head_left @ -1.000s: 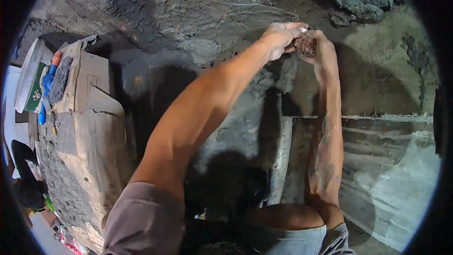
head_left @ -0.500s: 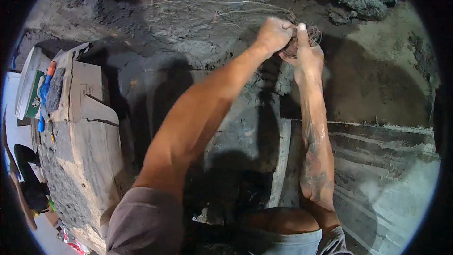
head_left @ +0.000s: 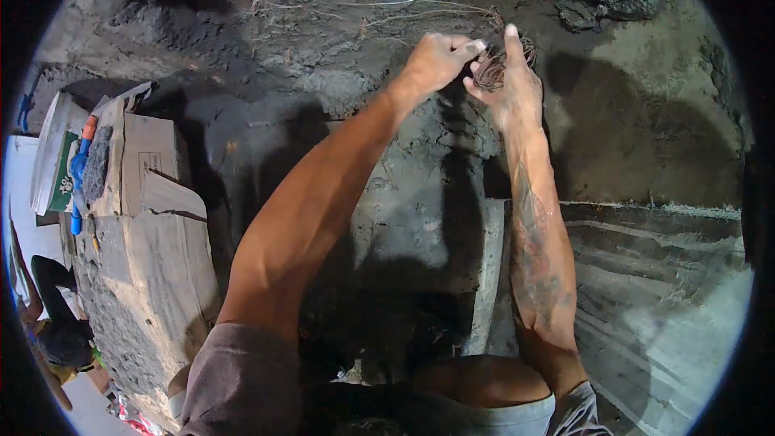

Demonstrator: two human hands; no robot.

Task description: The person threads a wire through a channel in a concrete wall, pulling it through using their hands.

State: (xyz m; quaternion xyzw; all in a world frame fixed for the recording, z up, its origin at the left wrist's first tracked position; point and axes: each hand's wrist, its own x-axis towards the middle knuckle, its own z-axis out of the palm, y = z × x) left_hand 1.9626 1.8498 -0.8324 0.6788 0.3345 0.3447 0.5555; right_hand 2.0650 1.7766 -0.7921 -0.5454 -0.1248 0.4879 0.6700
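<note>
At twelve o'clock, against the earth wall [head_left: 339, 97], the left hand [head_left: 436, 60] pinched and the right hand [head_left: 504, 85] cupped a root tangle [head_left: 496, 73]; probably light, springy, brittle, best gripped at its base.

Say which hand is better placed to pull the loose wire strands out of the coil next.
Left, probably. The right hand is cupped around the small wire coil, steadying it, while the left hand pinches at its edge, fingertips free to draw strands.
</note>
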